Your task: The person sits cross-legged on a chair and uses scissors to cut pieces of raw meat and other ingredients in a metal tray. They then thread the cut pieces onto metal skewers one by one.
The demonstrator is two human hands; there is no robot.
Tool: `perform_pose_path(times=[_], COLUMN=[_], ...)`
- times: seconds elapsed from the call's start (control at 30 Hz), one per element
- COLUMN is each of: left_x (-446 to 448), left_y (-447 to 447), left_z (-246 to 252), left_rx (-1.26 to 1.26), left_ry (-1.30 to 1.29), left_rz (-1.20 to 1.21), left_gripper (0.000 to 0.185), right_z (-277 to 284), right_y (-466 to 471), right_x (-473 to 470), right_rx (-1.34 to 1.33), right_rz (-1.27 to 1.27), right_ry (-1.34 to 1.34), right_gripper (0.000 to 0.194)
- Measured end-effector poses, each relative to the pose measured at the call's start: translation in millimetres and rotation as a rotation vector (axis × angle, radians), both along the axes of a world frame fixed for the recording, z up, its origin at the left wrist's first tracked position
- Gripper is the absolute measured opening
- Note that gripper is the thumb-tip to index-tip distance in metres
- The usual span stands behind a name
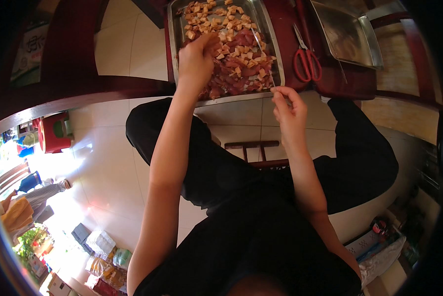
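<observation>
A metal tray [278,61] in front of me holds dark red raw meat pieces [228,76] and pale tan cubes [243,55] of a food I cannot identify. My left hand [197,61] reaches over the tray's left side, its fingers bent down at the meat; whether they grip a piece cannot be told. At the tray's near right corner, my right hand [286,105] pinches the end of a thin skewer [258,40], which points away from me across the food. Red-handled scissors [307,63] lie to the right of the tray, blades pointing away.
Another metal tray [354,40] stands on the dark red wooden table [286,18] at the right, with thin skewers across its near edge. My knees are below the table edge. A red stool [53,132] is far left, and a seated person [32,199] is at the lower left.
</observation>
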State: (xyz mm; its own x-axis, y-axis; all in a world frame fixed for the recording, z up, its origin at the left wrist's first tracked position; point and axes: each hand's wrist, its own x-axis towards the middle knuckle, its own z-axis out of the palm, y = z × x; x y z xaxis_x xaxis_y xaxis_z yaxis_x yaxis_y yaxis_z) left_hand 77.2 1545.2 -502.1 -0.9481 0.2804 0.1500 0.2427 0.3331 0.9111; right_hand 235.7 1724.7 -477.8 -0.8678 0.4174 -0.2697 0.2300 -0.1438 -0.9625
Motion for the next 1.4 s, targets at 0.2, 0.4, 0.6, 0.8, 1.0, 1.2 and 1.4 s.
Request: perform_pose_path(times=[0.2,0.4,0.6,0.8,1.0,1.2,1.4], left_x=[8.2,21.7,7.4,5.5,4.9,8.4,13.0], left_y=[5.4,24.6,5.7,3.7,7.0,10.8,15.1], left_z=[10.3,-0.6,18.0,30.5,29.9,28.3,21.7], left_rx=[-0.318,-0.710,-0.148,0.785,0.924,1.017,1.134], left_ry=[0.354,0.356,-0.099,-0.733,-0.756,-0.731,-0.697], left_rz=[-0.030,-0.127,-0.174,-0.198,-0.147,-0.182,-0.198], left_gripper=[0.025,0.019,0.018,0.021,0.015,0.014,0.010], right_z=[-4.6,0.0,5.4,12.8,14.9,12.1,11.0], right_y=[15.6,16.3,18.4,12.0,5.4,2.9,-3.2], right_x=[15.9,17.8,18.8,24.8,31.2,31.7,28.8], right_rx=[0.000,0.028,-0.026,0.172,0.391,0.439,0.455], right_rz=[0.018,0.032,0.040,0.143,0.181,0.166,0.114], right_ry=[-0.053,-0.062,-0.011,0.065,0.083,0.056,0.037], right_gripper=[0.015,0.016,0.016,0.014,0.011,0.010,0.010])
